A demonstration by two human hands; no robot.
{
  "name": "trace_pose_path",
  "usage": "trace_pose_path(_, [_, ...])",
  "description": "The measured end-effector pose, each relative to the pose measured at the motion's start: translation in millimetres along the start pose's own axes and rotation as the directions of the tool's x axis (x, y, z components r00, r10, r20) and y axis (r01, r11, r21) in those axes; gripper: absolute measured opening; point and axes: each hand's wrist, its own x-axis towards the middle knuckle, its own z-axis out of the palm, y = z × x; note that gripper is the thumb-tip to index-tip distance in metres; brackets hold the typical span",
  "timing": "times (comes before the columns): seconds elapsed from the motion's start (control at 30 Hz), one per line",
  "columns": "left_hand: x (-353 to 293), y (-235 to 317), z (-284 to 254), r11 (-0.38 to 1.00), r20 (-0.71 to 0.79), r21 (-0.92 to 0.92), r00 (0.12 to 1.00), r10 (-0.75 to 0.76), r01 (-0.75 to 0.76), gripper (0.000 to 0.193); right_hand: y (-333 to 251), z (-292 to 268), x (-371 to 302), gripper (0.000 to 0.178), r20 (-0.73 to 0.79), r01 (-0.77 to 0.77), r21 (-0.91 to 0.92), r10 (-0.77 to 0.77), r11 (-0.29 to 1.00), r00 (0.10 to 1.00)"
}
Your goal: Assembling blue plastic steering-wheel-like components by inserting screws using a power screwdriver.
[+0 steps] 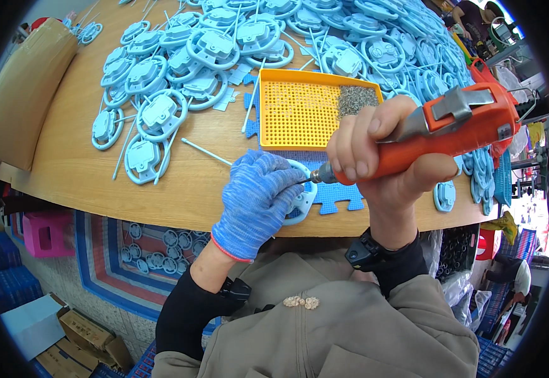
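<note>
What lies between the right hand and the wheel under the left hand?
In the head view, the metal nose and thin bit of the screwdriver, which the right hand grips, fill that stretch toward the wheel.

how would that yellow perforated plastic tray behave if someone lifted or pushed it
The yellow perforated plastic tray probably stays fairly stiff, given its raised rim. Its right end may feel heavier, since small grey metal pieces are heaped there. Tilting would likely make that loose pile slide.
</note>
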Motion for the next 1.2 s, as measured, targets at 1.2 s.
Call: trace_pose_path(1.2, [-75.6, 20.8, -111.7, 0.746, -0.03, 0.596, 0.937, -0.348, 0.296, 0.099, 23.7, -22.8, 11.1, 0.06, -0.091, -0.027, -0.18, 0.01, 0.983, 0.996])
